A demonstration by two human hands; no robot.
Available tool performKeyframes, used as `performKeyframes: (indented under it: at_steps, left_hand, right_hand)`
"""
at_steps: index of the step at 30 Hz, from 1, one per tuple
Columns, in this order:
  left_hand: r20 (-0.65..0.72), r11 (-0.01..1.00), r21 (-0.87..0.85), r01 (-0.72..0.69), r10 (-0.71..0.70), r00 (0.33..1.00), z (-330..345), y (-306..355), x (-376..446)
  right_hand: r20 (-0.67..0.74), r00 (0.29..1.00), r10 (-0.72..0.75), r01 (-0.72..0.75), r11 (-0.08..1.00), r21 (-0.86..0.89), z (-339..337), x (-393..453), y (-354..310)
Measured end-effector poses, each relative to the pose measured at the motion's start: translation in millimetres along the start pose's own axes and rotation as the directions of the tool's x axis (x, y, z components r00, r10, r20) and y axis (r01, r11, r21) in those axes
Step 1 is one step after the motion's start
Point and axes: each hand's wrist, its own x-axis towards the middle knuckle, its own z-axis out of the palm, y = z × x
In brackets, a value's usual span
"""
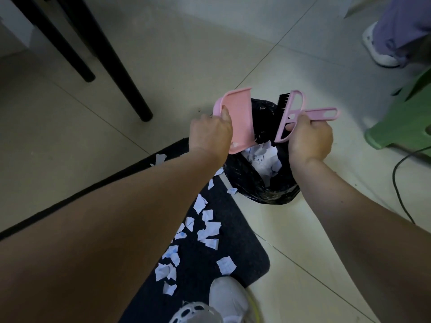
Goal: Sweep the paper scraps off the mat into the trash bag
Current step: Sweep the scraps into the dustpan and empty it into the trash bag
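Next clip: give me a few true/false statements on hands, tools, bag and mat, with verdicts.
1. The left hand holds the dustpan over the bag. True.
2. The right hand is empty. False: it grips the brush.
3. The mat is free of scraps. False: many still lie on it.
4. Paper already lies inside the bag. True.
5. The brush is green. False: pink, with black bristles.

No readable text anywhere here: the paper scraps on the mat carry faint bluish marks too blurred to make out. The crumpled sheets in the trash bag, just below the fingers, show nothing legible either.
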Motion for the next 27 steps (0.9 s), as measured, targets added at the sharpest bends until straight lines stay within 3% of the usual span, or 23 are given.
performKeyframes:
  at_steps: [5, 10, 17, 21, 24, 27]
  left_hand:
    - [-0.049, 0.998, 0.036, -0.054, 0.056, 0.997, -3, -1, 1]
    - [-0.150, 0.947, 0.229, -0.227, 0.264, 0.953, 1, 1, 2]
    - [-0.177, 0.890, 0.351, -0.291, 0.368, 0.913, 9, -11, -4]
    - [-0.154, 0.953, 0.227, -0.201, 0.239, 0.959, 8, -14, -6]
    - [-0.032, 0.998, -0.013, -0.059, 0.059, 0.998, 7, -16, -6]
    - [0.094, 0.971, -0.209, 0.119, -0.102, 0.990, 9, -23, -11]
  right_hand:
    - [-0.006, 1.000, -0.031, 0.030, 0.995, -0.091, 1, -1, 3]
    - [0.014, 0.999, -0.036, 0.037, 0.998, -0.056, 9, -7, 5]
    - [0.019, 1.000, -0.006, 0.010, 0.972, -0.234, 8, -6, 9]
    - [0.012, 1.000, -0.009, 0.012, 0.974, -0.228, 11, -9, 11]
    - [-0.003, 1.000, 0.002, -0.002, 0.991, -0.136, 10, -13, 8]
    - [0.010, 1.000, -0.003, 0.003, 1.000, -0.009, 8, -20, 0]
